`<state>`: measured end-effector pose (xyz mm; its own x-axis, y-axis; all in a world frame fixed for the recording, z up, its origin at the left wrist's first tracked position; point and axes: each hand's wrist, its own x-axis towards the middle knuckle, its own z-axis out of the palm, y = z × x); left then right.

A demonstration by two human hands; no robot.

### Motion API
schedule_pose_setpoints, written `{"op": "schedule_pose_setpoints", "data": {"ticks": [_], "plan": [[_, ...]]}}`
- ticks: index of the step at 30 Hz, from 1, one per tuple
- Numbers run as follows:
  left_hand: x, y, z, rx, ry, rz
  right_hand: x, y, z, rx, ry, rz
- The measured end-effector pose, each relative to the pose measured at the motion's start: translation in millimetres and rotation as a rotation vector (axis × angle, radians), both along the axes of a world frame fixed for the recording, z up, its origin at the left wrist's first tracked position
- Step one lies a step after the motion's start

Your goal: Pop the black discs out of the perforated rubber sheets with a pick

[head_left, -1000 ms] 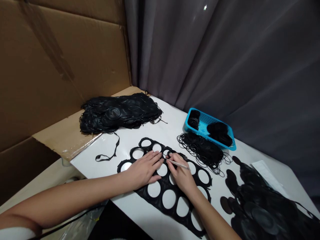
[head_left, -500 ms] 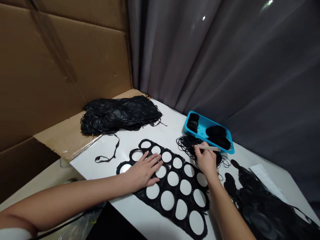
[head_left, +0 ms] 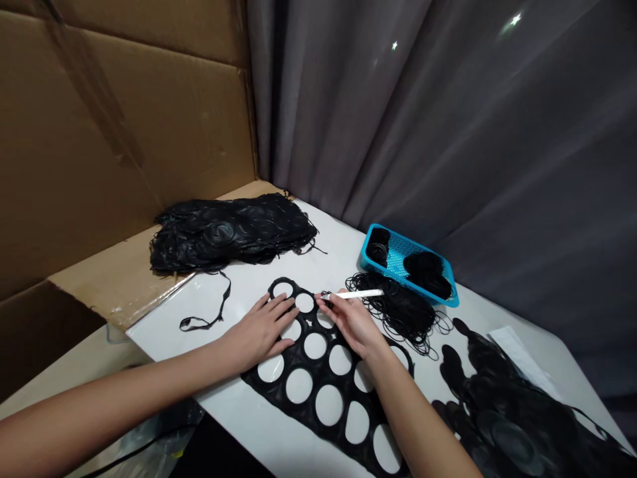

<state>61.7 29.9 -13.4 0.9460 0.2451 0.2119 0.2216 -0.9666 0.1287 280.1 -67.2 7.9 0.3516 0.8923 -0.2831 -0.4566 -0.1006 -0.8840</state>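
In the head view, the blue basket (head_left: 397, 257) stands by the far edge of the white table (head_left: 331, 239). Black rings (head_left: 378, 247) are piled in its left end, and a larger dark bundle (head_left: 428, 273) fills its right end; perforated blue floor shows between them. Just beside its near wall lies a loose heap of thin rings (head_left: 403, 305), spread on the tabletop.

The holed black sheet (head_left: 321, 373) lies flat at the middle of the table, its lower-left side running along the near edge, with a bare white band between. The left hand (head_left: 263, 330) rests on the sheet's left part, palm down with fingers spread, gripping nothing. The right hand (head_left: 351, 323) pinches a slim white stick (head_left: 365, 293) like a pen at the sheet's far side; a small dark bit shows at the fingertips, too small to make out.

Open tabletop reaches from the sheet to the thick black stack (head_left: 231, 232) at the left end of the far edge, and along the far edge from stack to basket. A thin black strip (head_left: 219, 317) lies between stack and left corner. Towards the right edge, overlapping black discs (head_left: 507, 411) crowd the surface, with white paper (head_left: 522, 358) beside them.
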Motion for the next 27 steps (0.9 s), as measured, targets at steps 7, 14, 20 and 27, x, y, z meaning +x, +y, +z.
{"op": "schedule_pose_setpoints", "data": {"ticks": [7, 14, 20, 27], "plan": [[-3.3, -1.2, -7.1, 0.03, -0.05, 0.009, -23.4, 2.1, -5.1, -0.002, -0.825, 0.203], [-7.1, -6.3, -8.5, 0.003, -0.044, -0.026, -25.7, 1.2, -9.7, 0.028, -0.979, 0.253], [-6.1, -6.4, -9.1, -0.029, -0.05, -0.009, -32.1, -1.2, -11.6, 0.104, -1.213, 0.259], [-5.2, -4.3, -13.3, -0.024, -0.065, -0.011, -25.7, 2.2, -12.9, 0.209, -1.524, 0.36]]}}
